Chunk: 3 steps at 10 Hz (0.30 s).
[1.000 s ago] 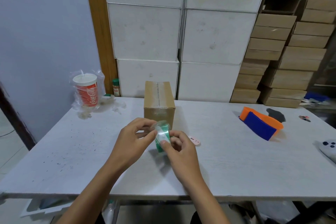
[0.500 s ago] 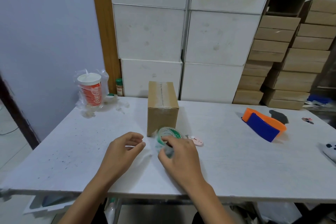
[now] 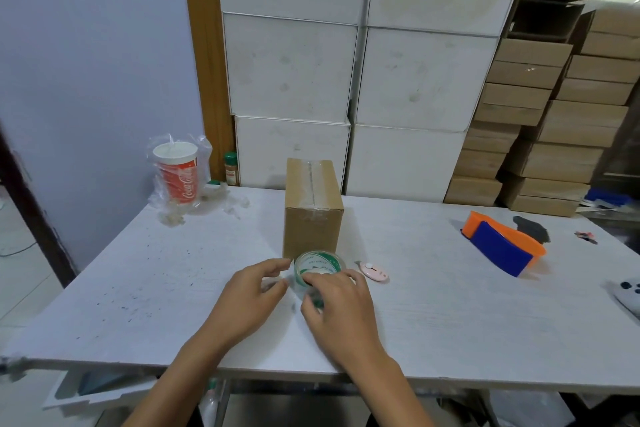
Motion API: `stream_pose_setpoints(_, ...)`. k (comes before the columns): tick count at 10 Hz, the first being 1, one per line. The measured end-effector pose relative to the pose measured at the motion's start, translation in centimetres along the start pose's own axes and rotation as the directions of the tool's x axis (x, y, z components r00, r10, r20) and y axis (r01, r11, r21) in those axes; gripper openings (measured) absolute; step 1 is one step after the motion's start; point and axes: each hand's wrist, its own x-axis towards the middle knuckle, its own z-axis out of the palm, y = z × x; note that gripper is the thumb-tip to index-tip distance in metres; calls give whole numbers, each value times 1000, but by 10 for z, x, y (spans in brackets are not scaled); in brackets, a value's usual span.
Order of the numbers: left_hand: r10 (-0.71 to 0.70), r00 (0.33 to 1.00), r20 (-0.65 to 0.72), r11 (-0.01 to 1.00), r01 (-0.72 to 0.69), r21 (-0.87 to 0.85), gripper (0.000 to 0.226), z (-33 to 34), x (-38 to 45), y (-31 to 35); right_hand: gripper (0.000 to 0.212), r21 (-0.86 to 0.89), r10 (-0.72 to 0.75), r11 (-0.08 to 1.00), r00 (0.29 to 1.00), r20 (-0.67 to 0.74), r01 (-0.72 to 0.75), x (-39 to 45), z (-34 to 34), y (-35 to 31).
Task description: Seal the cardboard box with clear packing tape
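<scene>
A small brown cardboard box [image 3: 313, 215] stands upright on the white table [image 3: 145, 284], with clear tape along its top seam. Just in front of it is a roll of clear packing tape [image 3: 318, 265] with a green-and-white core. My right hand [image 3: 337, 305] grips the roll from its near side. My left hand [image 3: 249, 295] is just left of the roll, thumb and fingers pinched together; a faint clear strip seems to run from the roll to those fingers. Both hands are near the table surface.
A small pink box cutter [image 3: 374, 270] lies right of the roll. An orange-and-blue tape dispenser [image 3: 502, 246] sits at the right. A red paper cup in a plastic bag [image 3: 178, 175] stands at the back left. Stacked white and brown cartons line the back.
The hands came down from holding the roll up together; the roll now rests near the table in front of the box, and my left hand has drawn away to the left.
</scene>
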Motion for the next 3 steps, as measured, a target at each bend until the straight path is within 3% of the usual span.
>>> stream_pose_setpoints(2, -8, 1000, -5, 1000, 8, -14, 42, 2, -3, 3, 36, 42, -16, 999, 998, 57, 14, -3, -4, 2)
stream_pose_setpoints(3, 21, 992, -122, 997, -30, -75, 39, -12, -10, 17, 33, 136, 16, 991, 1000, 13, -17, -2, -11, 9)
